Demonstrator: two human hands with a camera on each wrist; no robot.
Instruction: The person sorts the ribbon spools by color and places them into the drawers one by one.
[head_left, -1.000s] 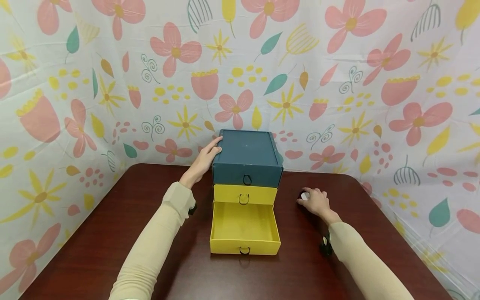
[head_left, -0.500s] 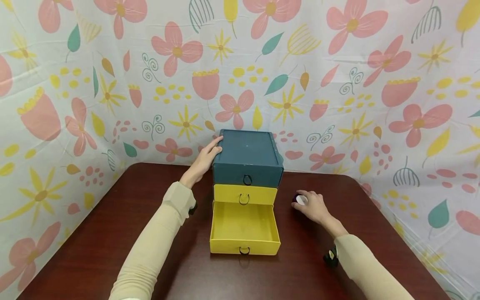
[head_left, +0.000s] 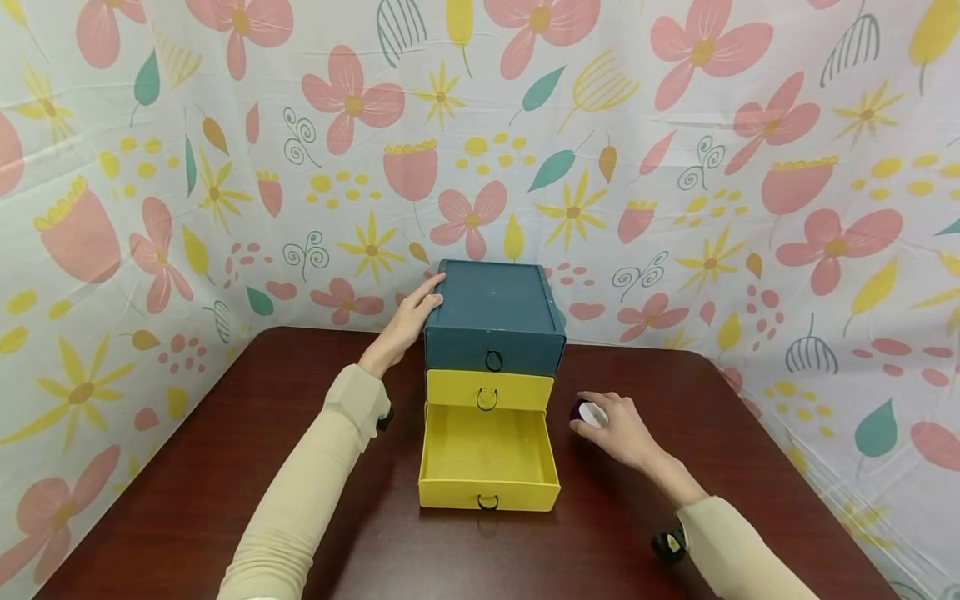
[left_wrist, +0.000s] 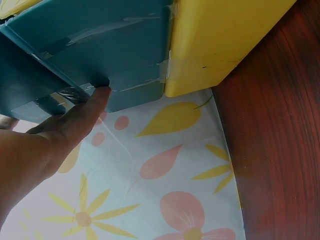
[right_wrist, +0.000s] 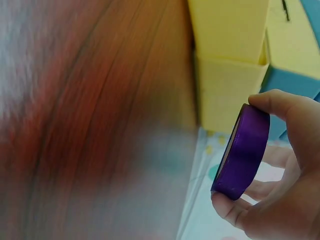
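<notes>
My right hand (head_left: pixel 621 432) pinches a roll of purple ribbon (right_wrist: pixel 243 152) between thumb and fingers, just right of the drawer unit. A white round side of the roll faces up in the head view; the right wrist view shows its shiny purple edge. On the left, my other hand (head_left: pixel 405 323) rests against the side of the blue top section (head_left: pixel 491 296) of the unit, its fingers extended along the upper edge. Beneath that section sits a closed yellow drawer (head_left: pixel 457 388). The lowest yellow drawer (head_left: pixel 489 497) is pulled out toward me, and its bare bottom shows.
The unit stands on a dark reddish-brown table (head_left: pixel 300 433), near its back edge. Behind and beside the table hangs a white cloth (head_left: pixel 480 100) printed with flowers and leaves. Small black ring pulls (head_left: pixel 487 502) hang on the drawer fronts.
My right hand has moved left and toward me with the ribbon roll, closer to the open drawer. The left hand and the drawer unit have stayed in place.
</notes>
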